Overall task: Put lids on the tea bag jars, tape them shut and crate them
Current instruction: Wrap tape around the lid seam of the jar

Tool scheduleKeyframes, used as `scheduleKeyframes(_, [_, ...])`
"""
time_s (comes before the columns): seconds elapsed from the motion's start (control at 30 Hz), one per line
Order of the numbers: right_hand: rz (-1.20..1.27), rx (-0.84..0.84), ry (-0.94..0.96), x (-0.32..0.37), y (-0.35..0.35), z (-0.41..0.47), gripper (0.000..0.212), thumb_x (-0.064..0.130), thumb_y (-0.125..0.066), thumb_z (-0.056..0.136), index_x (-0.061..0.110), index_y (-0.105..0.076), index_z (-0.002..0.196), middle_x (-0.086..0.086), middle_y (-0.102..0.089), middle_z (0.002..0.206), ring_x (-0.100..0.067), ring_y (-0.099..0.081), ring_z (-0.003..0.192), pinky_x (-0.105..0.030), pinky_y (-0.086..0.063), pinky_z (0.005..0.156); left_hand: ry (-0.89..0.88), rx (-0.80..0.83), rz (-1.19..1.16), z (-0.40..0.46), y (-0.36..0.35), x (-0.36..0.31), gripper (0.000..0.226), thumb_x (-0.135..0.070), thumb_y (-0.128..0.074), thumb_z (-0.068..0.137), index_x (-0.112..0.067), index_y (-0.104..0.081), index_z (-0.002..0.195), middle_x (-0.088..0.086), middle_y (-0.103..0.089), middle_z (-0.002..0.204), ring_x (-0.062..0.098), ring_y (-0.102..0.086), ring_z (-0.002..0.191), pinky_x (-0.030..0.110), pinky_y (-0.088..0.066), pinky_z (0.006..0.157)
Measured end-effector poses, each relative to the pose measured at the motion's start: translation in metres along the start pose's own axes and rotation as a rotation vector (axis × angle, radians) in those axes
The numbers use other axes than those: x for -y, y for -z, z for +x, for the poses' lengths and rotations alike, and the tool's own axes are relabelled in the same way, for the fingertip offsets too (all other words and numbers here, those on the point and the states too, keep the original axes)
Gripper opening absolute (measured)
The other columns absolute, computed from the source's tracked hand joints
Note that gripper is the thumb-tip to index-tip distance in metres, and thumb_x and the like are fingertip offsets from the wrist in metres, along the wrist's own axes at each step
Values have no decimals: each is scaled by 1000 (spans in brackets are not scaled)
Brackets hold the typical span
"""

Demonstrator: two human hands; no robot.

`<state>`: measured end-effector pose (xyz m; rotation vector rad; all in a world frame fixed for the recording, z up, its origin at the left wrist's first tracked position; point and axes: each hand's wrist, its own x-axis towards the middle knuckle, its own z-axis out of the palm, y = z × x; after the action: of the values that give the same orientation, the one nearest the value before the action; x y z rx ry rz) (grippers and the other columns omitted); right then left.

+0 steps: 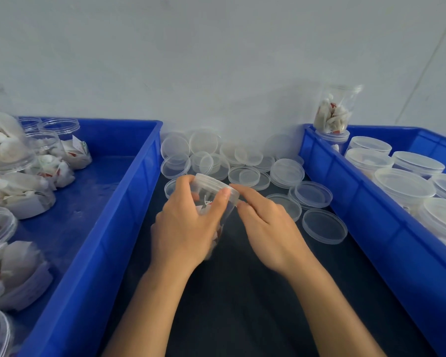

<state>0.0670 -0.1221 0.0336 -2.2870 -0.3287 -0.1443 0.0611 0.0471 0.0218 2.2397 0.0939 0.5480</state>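
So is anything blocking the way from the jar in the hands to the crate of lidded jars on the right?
Nothing visible. The jar, held in the left hand, has open dark table between it and the right crate. Loose lids lie flat there, below the crate's rim.

Left hand: my left hand (188, 222) grips a clear tea bag jar (211, 199), tilted over the dark table (242, 305).
Right hand: my right hand (265, 225) has fingertips at the jar's lid (216, 182).
Between crates: loose lids (242, 161).
Left crate (101, 240): unlidded jars.
Right crate (358, 215): lidded jars.
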Motion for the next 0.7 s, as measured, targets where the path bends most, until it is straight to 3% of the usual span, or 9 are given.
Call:
scheduleKeyframes(0.07, [22, 35, 18, -2, 0, 0, 44, 39, -35, 107, 56, -46, 146, 13, -63, 71, -13, -61, 81, -35, -44, 74, 50, 9, -55, 2, 3, 3, 65, -95, -36, 74, -48, -41, 118, -21, -63, 113, 12, -66, 100, 45, -59, 82])
scheduleKeyframes(0.13, [32, 31, 40, -4, 1, 1, 41, 42, -39, 107, 56, -47, 144, 14, -62, 65, -7, -58, 69, -33, -43, 68, 90, 17, -125, 4, 6, 5, 65, -94, -41, 72, -48, -48, 117, -21, -65, 110, 11, -67, 101, 51, -59, 89])
scheduleKeyframes(0.2, [15, 6, 55, -6, 4, 3, 37, 44, -43, 106, 54, -51, 141, 16, -57, 60, -4, -55, 62, -31, -39, 63, 106, 26, -174, 5, 8, 6, 63, -94, -45, 71, -50, -51, 115, -23, -66, 108, 7, -67, 101, 51, -58, 89])
scheduleKeyframes(0.43, [-66, -18, 63, -12, 12, 5, 32, 42, -39, 109, 55, -58, 131, 10, -60, 69, -9, -58, 73, -31, -39, 64, 121, 97, -281, 6, 9, 10, 64, -91, -51, 72, -47, -57, 118, -19, -72, 110, 8, -71, 102, 50, -60, 90])
scheduleKeyframes(0.7, [-136, -47, 106, -12, 7, 8, 34, 51, -35, 108, 55, -54, 137, 15, -60, 67, -8, -59, 73, -27, -35, 64, 166, 117, -411, 8, 5, 16, 64, -90, -55, 72, -44, -64, 114, -15, -74, 112, 3, -72, 101, 42, -61, 91])
